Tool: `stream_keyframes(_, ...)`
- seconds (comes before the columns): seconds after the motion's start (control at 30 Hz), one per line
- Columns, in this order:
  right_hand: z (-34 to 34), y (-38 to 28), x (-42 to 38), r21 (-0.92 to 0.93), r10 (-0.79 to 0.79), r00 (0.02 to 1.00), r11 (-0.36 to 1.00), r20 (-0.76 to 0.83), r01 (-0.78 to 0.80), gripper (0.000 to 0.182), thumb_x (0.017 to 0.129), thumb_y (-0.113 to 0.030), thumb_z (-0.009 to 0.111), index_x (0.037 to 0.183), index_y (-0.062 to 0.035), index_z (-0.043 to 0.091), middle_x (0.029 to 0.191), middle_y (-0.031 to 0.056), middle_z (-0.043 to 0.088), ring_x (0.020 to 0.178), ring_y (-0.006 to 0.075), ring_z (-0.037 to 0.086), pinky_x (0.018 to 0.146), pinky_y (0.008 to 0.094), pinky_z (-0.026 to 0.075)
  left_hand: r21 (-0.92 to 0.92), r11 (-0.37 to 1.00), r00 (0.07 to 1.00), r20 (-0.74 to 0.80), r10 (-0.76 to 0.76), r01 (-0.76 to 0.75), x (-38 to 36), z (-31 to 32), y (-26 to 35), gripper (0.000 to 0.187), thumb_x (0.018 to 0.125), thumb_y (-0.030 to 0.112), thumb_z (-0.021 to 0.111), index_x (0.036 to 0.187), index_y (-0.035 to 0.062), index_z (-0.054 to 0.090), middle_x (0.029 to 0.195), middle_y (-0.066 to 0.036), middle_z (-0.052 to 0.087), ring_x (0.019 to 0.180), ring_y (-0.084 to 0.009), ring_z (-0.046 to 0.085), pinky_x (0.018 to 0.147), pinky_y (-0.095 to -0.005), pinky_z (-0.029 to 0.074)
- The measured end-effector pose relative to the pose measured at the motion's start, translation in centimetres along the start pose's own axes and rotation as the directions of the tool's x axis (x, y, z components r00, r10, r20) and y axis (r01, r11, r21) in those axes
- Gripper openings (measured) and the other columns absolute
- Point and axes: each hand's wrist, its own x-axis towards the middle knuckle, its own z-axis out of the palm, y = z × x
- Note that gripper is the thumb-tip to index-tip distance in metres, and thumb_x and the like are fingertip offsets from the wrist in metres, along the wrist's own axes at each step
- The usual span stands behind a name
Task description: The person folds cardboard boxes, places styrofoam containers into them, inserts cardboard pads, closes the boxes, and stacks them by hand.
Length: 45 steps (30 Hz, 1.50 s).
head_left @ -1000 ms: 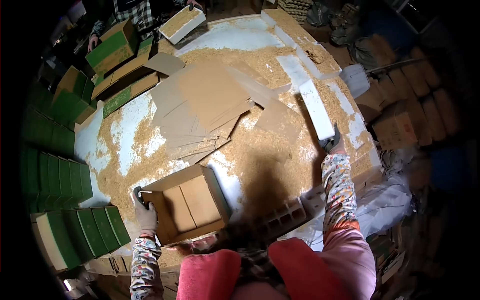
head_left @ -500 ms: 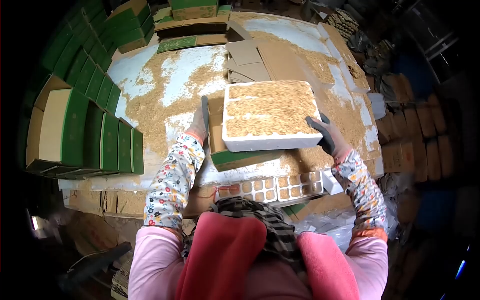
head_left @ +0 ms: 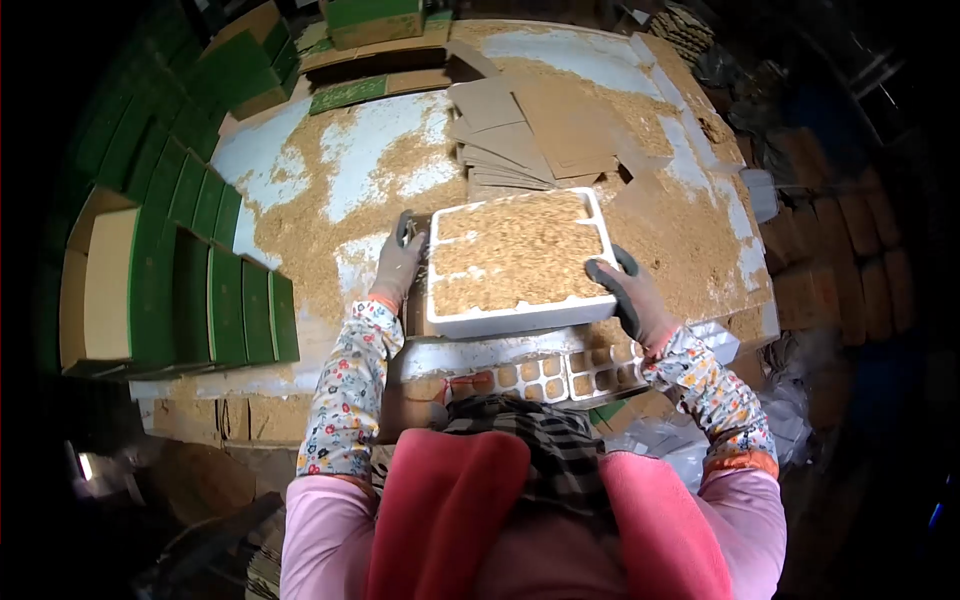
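Note:
A white foam tray filled with sawdust-like brown shavings sits over a cardboard box; the tray hides most of the box. My right hand, in a grey and dark glove, grips the tray's right side, thumb over the rim. On the left, my gloved left hand has its fingers curled at the box's left wall, beside the tray. Whether the tray is fully inside the box is hidden from this angle.
Flat cardboard sheets lie behind the tray on the shavings-strewn table. Green cardboard boxes line the left side, and another green box stands at the back. White trays with square cells sit at the near edge.
The foam tray has moved left and toward me, now covering more of the box. My right hand went with it. My left hand's fingers, straight before, are now curled at the box wall.

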Motion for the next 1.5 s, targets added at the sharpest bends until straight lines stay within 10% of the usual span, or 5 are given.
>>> stream_keyframes(0.43, 5.1, 3.8, 2.5, -0.562, -0.087, 0.973, 0.804, 0.214, 0.196, 0.072, 0.081, -0.03, 0.062, 0.134, 0.0062, 0.03, 0.112, 0.0267, 0.057, 0.104, 0.0317, 0.058, 0.091, 0.0361, 0.045, -0.672, 0.522, 0.85, 0.442, -0.287, 0.525, -4.0, -1.9, 6.1, 0.073, 0.09, 0.065, 0.033, 0.133, 0.0067, 0.044, 0.119, -0.017, 0.058, 0.102, -0.0289, 0.061, 0.086, -0.0386, 0.052)
stream_keyframes(0.8, -1.3, 5.0, 5.2, -0.429, -0.625, 0.697, 0.554, 0.352, 0.714, 0.053, 0.086, -0.028, 0.056, 0.13, -0.0015, 0.045, 0.134, 0.0217, 0.043, 0.126, 0.034, 0.042, 0.108, 0.0444, 0.031, 0.013, 0.999, 0.989, -0.144, -0.043, 0.046, -0.2, -3.7, -6.3, 0.037, 0.099, 0.033, 0.039, 0.107, 0.0004, 0.054, 0.099, -0.011, 0.057, 0.089, -0.0229, 0.052, 0.084, -0.0334, 0.041)
stream_keyframes(1.03, -24.6, 4.1, 26.8, -0.891, -0.317, 0.843, 0.291, -0.434, -0.349, 0.103, 0.07, -0.046, 0.068, 0.146, -0.0049, 0.014, 0.149, 0.0178, 0.026, 0.139, 0.0328, 0.022, 0.114, 0.0507, 0.013, 0.478, 0.877, 0.991, -0.131, 0.032, 0.035, -1.8, -2.8, -2.5, 0.035, 0.101, 0.032, 0.033, 0.102, 0.0031, 0.053, 0.085, -0.009, 0.053, 0.076, -0.0209, 0.05, 0.072, -0.0325, 0.042)
stream_keyframes(1.3, -22.1, 1.1, 25.0, -0.834, -0.365, 0.923, 0.468, 0.12, 0.293, 0.039, 0.071, -0.027, 0.065, 0.105, -0.0085, 0.064, 0.105, 0.0194, 0.061, 0.103, 0.0356, 0.055, 0.093, 0.0412, 0.042, 0.139, 0.951, 0.943, -0.229, -0.241, 0.277, -2.4, -2.9, -1.4, 0.035, 0.094, 0.025, 0.048, 0.117, -0.0008, 0.048, 0.111, -0.023, 0.051, 0.098, -0.0364, 0.051, 0.088, -0.0385, 0.04)
stream_keyframes(1.5, -15.9, -5.0, 12.5, -0.908, -0.649, 0.752, 0.236, 0.117, 0.346, 0.031, 0.081, -0.023, 0.06, 0.108, -0.0085, 0.06, 0.097, 0.0154, 0.065, 0.091, 0.0347, 0.061, 0.082, 0.04, 0.047, 0.847, 0.351, 0.879, 0.246, 0.407, -0.4, -6.9, 2.0, 7.3, 0.05, 0.082, 0.027, 0.061, 0.124, 0.0021, 0.046, 0.115, -0.022, 0.049, 0.105, -0.0348, 0.047, 0.091, -0.0429, 0.038)
